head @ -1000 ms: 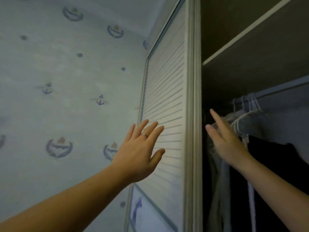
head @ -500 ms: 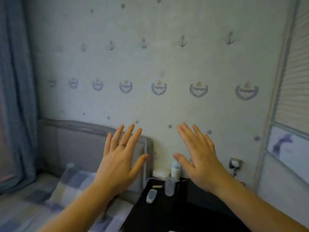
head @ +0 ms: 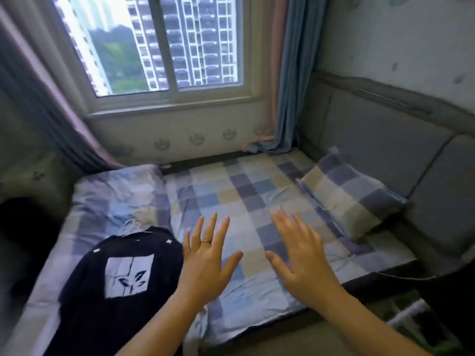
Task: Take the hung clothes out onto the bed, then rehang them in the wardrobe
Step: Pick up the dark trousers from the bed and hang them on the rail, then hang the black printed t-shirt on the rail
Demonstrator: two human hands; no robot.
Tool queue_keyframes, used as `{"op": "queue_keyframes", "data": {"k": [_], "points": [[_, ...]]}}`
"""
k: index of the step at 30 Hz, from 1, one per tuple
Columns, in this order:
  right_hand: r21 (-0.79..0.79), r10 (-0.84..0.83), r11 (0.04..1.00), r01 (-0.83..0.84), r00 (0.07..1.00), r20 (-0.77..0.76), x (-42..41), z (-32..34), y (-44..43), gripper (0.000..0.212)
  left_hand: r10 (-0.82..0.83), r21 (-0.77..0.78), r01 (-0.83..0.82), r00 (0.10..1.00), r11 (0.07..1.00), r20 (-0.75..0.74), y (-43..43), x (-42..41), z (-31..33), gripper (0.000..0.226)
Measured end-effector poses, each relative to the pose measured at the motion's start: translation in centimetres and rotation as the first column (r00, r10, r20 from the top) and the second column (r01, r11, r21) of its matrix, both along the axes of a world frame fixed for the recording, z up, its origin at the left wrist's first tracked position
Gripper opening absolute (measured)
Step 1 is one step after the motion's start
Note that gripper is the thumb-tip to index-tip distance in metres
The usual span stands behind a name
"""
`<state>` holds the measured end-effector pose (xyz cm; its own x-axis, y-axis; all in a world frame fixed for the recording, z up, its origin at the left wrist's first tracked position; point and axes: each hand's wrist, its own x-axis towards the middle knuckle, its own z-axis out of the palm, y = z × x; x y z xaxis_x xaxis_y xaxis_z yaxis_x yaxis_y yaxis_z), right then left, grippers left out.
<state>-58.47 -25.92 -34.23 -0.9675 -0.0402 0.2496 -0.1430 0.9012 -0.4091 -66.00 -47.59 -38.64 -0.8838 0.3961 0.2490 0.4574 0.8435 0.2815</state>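
Within the last second I have swung from the open wardrobe to the bed (head: 257,196), and neither hand carried anything across. The left hand (head: 205,265) and right hand (head: 303,263) are spread wide, fingers straight, holding nothing above the checked sheet. One dark garment (head: 123,278) lies just left of the left hand. I judge that more clothes remain to be fetched.

Garment (head: 118,283) on bed (head: 231,201) left, pillow (head: 352,194) right, window (head: 164,42) behind
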Motion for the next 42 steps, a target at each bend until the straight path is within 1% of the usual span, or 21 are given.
{"op": "queue_keyframes", "data": {"k": [1,3,7,10,15,18,20,21,25,28,31,35,37,40,42], "points": [[-0.014,0.056,0.998,-0.055,0.998,0.033,-1.9,-1.6,-2.5,0.068,0.084,-0.027,-0.083,0.996,0.996,0.035,-3.0,-0.3,-1.2,0.078],[-0.037,0.092,0.995,-0.090,0.993,0.078,-3.8,-3.7,-5.1,0.068,0.168,-0.062,-0.163,0.982,0.985,0.089,-6.2,-0.6,-2.4,0.080],[-0.098,0.250,0.967,-0.236,0.952,0.175,-9.9,-7.5,-11.6,0.070,0.362,-0.098,-0.349,0.913,0.932,0.188,-14.0,-2.6,-5.1,0.086],[-0.134,0.306,0.950,-0.282,0.925,0.227,-14.8,-9.2,-15.7,0.072,0.469,-0.127,-0.452,0.849,0.883,0.243,-18.6,-5.6,-6.8,0.085],[-0.175,0.346,0.937,-0.303,0.875,0.339,-22.5,-11.8,-20.3,0.075,0.560,-0.151,-0.543,0.761,0.826,0.328,-23.6,-11.1,-8.6,0.085],[-0.184,0.368,0.930,-0.320,0.843,0.393,-26.4,-12.9,-22.4,0.071,0.599,-0.169,-0.582,0.713,0.795,0.365,-26.0,-13.9,-9.4,0.083],[-0.180,0.378,0.926,-0.332,0.821,0.429,-28.5,-13.6,-23.5,0.069,0.620,-0.167,-0.610,0.680,0.775,0.392,-27.4,-15.7,-9.8,0.077],[-0.171,0.378,0.926,-0.337,0.810,0.448,-29.6,-14.0,-23.9,0.068,0.625,-0.166,-0.619,0.666,0.768,0.407,-28.0,-16.5,-10.1,0.076],[-0.131,0.364,0.928,-0.350,0.772,0.521,-33.2,-15.9,-26.1,0.068,0.640,-0.182,-0.636,0.628,0.750,0.442,-30.5,-19.8,-11.7,0.084],[-0.101,0.358,0.925,-0.367,0.748,0.559,-35.4,-17.7,-28.3,0.068,0.639,-0.212,-0.627,0.604,0.750,0.475,-32.8,-22.4,-13.7,0.073],[-0.053,0.334,0.925,-0.376,0.740,0.584,-37.1,-20.5,-30.5,0.070,0.619,-0.232,-0.599,0.593,0.767,0.515,-35.2,-25.1,-16.6,0.071],[-0.055,0.282,0.943,-0.328,0.700,0.657,-39.2,-25.4,-34.1,0.066,0.597,-0.257,-0.568,0.562,0.782,0.573,-39.1,-28.9,-22.3,0.071],[-0.053,0.255,0.952,-0.302,0.681,0.687,-40.4,-28.4,-35.8,0.067,0.584,-0.278,-0.538,0.560,0.796,0.587,-40.8,-31.1,-25.7,0.069],[-0.038,0.216,0.961,-0.274,0.658,0.722,-42.8,-33.5,-38.3,0.068,0.551,-0.311,-0.464,0.589,0.830,0.591,-43.5,-34.7,-31.5,0.068],[-0.033,0.188,0.970,-0.239,0.660,0.728,-44.6,-37.1,-39.9,0.068,0.543,-0.325,-0.438,0.608,0.838,0.580,-45.4,-37.4,-35.4,0.067]]}}
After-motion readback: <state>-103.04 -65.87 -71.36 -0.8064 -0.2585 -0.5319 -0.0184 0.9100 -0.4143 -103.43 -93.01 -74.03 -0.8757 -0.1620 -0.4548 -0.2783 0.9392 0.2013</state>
